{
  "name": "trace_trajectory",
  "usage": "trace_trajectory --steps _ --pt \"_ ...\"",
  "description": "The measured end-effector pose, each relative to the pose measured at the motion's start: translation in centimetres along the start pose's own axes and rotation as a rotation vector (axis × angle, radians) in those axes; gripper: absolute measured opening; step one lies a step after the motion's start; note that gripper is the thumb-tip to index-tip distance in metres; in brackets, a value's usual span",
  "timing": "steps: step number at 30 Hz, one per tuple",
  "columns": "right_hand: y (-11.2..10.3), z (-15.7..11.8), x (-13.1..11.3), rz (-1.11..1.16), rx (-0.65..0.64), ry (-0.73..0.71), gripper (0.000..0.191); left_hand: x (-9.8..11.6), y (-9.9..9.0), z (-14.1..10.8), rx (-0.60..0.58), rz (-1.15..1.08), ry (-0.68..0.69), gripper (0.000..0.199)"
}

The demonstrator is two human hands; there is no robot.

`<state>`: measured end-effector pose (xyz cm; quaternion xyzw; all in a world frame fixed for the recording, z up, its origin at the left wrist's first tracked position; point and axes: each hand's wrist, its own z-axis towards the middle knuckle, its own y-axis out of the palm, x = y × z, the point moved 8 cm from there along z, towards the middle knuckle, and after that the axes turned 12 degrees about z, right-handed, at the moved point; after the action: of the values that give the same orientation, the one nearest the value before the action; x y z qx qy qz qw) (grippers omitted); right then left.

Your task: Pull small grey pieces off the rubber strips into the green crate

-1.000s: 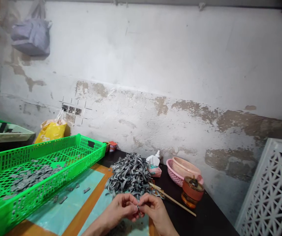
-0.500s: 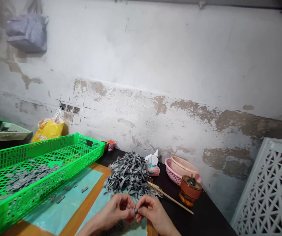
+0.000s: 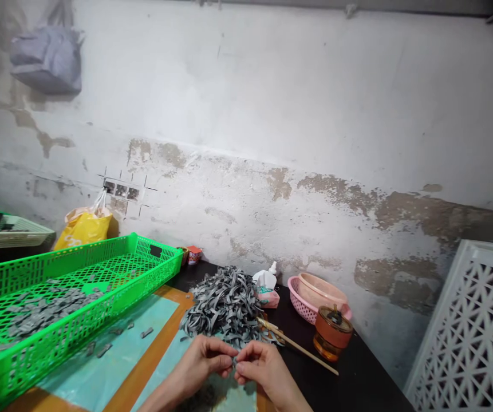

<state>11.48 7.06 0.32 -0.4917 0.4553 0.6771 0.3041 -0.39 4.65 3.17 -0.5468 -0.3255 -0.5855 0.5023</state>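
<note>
My left hand [image 3: 205, 361] and my right hand [image 3: 260, 369] meet at the front of the table, both closed in a pinch. Between their fingertips is a small grey piece [image 3: 234, 363], mostly covered by the fingers. Just beyond them lies a heaped pile of grey strips [image 3: 224, 303]. To the left, a long green plastic crate [image 3: 121, 306] holds many small flat grey pieces [image 3: 52, 309]. A few similar loose pieces [image 3: 104, 350] lie on the light-blue sheet [image 3: 143, 320] beside the crate.
Right of the pile are a wooden-handled brush [image 3: 306, 352], an amber jar [image 3: 332, 335], a pink basket [image 3: 300, 303] with a bowl in it, and a tissue pack [image 3: 267, 294]. A yellow bag [image 3: 85, 229] stands behind the crate. A white lattice panel [image 3: 469, 337] leans at right.
The left hand's fingers have straightened slightly and the fingertips have shifted a little around the small grey piece. The pile, crate and loose pieces have stayed in place.
</note>
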Motion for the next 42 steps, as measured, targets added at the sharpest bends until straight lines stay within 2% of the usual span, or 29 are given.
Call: trace_trajectory --steps 5,14,20,27,34,38,42 --pt "-0.1 0.0 -0.6 -0.066 0.061 -0.032 0.026 -0.6 0.3 0.2 -0.006 -0.04 -0.034 0.033" --pt "-0.4 0.2 -0.1 -0.088 0.099 -0.089 0.027 -1.4 -0.2 0.7 0.112 0.051 0.001 0.023" --pt "-0.6 0.2 -0.5 -0.063 0.139 -0.1 0.027 -1.2 0.2 0.6 0.057 -0.017 -0.034 0.024" --pt "-0.4 0.3 -0.3 -0.069 0.117 -0.099 0.021 -2.0 0.3 0.8 0.086 0.047 -0.02 0.008" --pt "-0.4 0.4 0.0 -0.128 0.117 -0.111 0.021 -2.5 0.4 1.0 0.111 0.116 -0.014 0.007" --pt "-0.5 0.4 -0.2 -0.095 0.131 -0.118 0.026 -1.8 0.2 0.7 0.092 0.09 -0.024 0.012" --pt "0.0 0.0 -0.8 0.019 0.089 -0.089 0.032 0.6 -0.4 0.2 0.12 0.241 0.088 0.017"
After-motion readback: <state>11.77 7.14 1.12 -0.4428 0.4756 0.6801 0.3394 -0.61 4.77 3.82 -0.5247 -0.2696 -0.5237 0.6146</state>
